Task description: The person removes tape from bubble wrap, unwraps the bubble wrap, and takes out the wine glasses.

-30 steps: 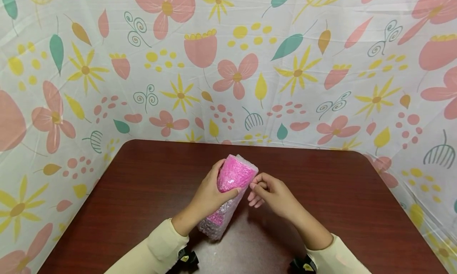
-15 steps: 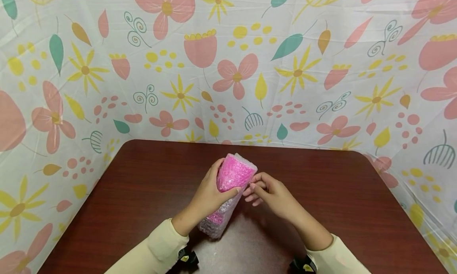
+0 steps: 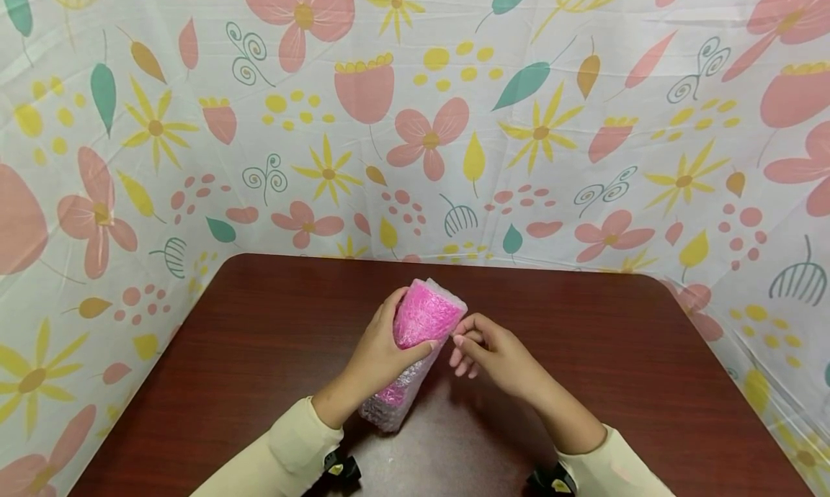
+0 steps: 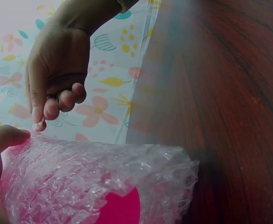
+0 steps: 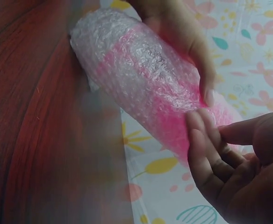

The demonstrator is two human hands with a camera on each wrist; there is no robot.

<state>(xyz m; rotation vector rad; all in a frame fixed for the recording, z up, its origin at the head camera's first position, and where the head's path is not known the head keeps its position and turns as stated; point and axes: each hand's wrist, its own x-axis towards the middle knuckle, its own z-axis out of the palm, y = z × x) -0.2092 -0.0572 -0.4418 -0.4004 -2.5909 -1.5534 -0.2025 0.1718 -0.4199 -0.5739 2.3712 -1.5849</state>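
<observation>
A long pink item wrapped in clear bubble wrap (image 3: 424, 317) leans tilted over the table in the head view, its far end raised. My left hand (image 3: 376, 349) grips it round the side, thumb across the top and fingers behind it. My right hand (image 3: 499, 353) is at the right edge of the wrap. In the right wrist view, its thumb and index fingertip pinch together right at the bubble wrap (image 5: 136, 70), the other fingers loosely bent. The left wrist view shows one end of the wrap, with bare pink (image 4: 122, 207) in a gap. The item's kind is hidden.
The dark reddish-brown table (image 3: 292, 302) has rounded far corners. A white cloth with flowers and leaves (image 3: 415, 194) hangs behind it and along both sides. Black straps (image 3: 344, 472) sit at both wrists, below cream sleeves (image 3: 285, 439).
My right hand shifted slightly left toward the wrapped item, then a little back right. The item's far end dipped slightly left. My left hand keeps its grip.
</observation>
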